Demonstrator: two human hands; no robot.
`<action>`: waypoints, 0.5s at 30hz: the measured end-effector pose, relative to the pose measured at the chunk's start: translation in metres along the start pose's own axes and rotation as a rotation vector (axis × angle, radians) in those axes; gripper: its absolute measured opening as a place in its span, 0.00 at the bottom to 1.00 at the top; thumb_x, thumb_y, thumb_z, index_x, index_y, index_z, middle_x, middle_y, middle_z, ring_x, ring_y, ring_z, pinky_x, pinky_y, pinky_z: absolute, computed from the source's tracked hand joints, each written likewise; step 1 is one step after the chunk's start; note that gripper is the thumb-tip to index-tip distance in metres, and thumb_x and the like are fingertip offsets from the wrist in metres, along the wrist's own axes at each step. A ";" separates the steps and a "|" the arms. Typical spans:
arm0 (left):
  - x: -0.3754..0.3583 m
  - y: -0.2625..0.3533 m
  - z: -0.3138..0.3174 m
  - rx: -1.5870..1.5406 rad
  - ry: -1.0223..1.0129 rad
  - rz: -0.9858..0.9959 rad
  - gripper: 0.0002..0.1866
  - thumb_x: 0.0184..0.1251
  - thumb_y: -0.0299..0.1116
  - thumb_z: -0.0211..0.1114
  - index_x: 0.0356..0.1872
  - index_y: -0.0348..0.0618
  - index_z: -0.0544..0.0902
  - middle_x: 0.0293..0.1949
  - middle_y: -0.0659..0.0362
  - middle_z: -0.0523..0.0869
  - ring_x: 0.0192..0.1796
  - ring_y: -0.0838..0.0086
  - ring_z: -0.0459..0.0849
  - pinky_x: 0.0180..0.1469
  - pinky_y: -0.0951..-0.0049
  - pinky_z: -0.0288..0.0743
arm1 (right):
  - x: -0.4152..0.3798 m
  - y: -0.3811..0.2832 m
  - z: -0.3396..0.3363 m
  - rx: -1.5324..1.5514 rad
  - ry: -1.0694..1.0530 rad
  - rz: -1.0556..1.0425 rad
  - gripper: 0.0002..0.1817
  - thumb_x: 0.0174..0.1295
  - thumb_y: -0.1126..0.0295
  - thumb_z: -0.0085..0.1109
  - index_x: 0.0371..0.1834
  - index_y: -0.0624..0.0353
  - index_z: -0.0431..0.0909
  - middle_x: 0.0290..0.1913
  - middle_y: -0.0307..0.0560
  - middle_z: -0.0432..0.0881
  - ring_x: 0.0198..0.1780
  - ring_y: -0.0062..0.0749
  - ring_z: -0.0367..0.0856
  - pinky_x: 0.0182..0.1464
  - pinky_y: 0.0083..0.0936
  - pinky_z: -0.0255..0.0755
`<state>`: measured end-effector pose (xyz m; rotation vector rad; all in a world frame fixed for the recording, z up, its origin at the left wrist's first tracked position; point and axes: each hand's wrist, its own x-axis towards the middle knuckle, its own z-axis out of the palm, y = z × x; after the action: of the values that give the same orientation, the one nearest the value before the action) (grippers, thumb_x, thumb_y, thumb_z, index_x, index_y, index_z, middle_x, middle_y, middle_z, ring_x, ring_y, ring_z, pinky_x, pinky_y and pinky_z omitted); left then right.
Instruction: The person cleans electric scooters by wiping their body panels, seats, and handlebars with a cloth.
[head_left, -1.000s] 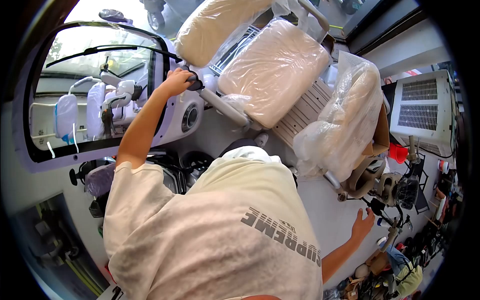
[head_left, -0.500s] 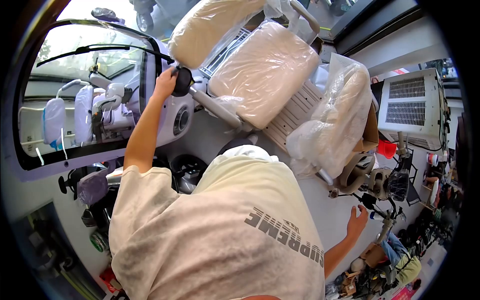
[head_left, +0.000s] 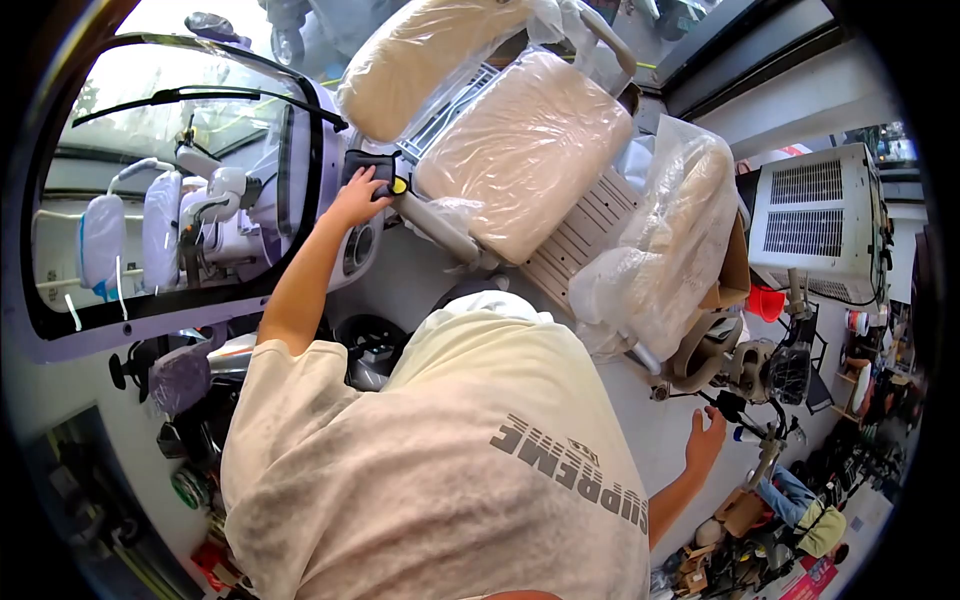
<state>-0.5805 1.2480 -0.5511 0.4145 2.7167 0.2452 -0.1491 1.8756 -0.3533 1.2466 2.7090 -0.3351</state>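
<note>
On the left, my left hand [head_left: 357, 200] is on a squarish black object [head_left: 370, 174] with a round yellow spot, its fingers bent over the lower edge. I cannot make out what the object is. It is beside the windshield edge of a pale purple vehicle [head_left: 335, 262], close to a grey armrest bar [head_left: 432, 222]. My right hand [head_left: 706, 443] is held out low on the right with its fingers apart, holding nothing. It is near a black handlebar [head_left: 733, 405]. A plastic-wrapped beige seat cushion [head_left: 525, 150] lies ahead of me.
Another wrapped beige seat [head_left: 665, 245] stands right of the slatted footboard [head_left: 580, 235]. Farther right are a white vented box [head_left: 812, 222] and a red container [head_left: 765, 303]. Clutter [head_left: 735, 515] fills the lower right. A wiper [head_left: 200, 93] crosses the windshield.
My left hand has shifted slightly right and down, its fingers now laid over the black object. The object looked round before and squarish now. My right hand has barely moved.
</note>
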 end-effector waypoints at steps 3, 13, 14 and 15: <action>0.008 -0.013 0.007 -0.029 -0.015 -0.008 0.36 0.61 0.64 0.62 0.66 0.54 0.77 0.75 0.44 0.61 0.77 0.49 0.56 0.73 0.51 0.59 | -0.001 -0.005 0.000 0.001 -0.012 0.008 0.17 0.66 0.61 0.59 0.54 0.58 0.77 0.55 0.50 0.78 0.60 0.48 0.73 0.62 0.42 0.67; 0.016 0.008 -0.004 0.067 0.044 -0.152 0.39 0.63 0.64 0.59 0.67 0.46 0.75 0.72 0.54 0.69 0.72 0.54 0.63 0.71 0.51 0.58 | -0.001 -0.013 0.004 0.016 -0.031 0.007 0.17 0.67 0.61 0.58 0.54 0.58 0.77 0.56 0.50 0.77 0.61 0.48 0.72 0.62 0.42 0.66; 0.017 0.008 -0.004 0.080 0.038 -0.162 0.38 0.63 0.63 0.59 0.67 0.47 0.75 0.70 0.56 0.71 0.71 0.56 0.64 0.69 0.51 0.60 | -0.001 -0.014 0.002 0.010 -0.040 0.007 0.17 0.67 0.60 0.58 0.54 0.58 0.77 0.56 0.50 0.77 0.61 0.48 0.72 0.62 0.42 0.66; 0.018 0.006 -0.004 0.079 0.039 -0.162 0.38 0.63 0.63 0.59 0.67 0.47 0.75 0.70 0.56 0.71 0.71 0.56 0.64 0.69 0.51 0.60 | -0.001 -0.014 0.002 0.004 -0.049 0.007 0.17 0.67 0.60 0.58 0.54 0.58 0.77 0.56 0.50 0.77 0.61 0.48 0.72 0.63 0.42 0.66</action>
<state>-0.5967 1.2594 -0.5528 0.2110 2.7864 0.1025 -0.1593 1.8653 -0.3530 1.2326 2.6635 -0.3653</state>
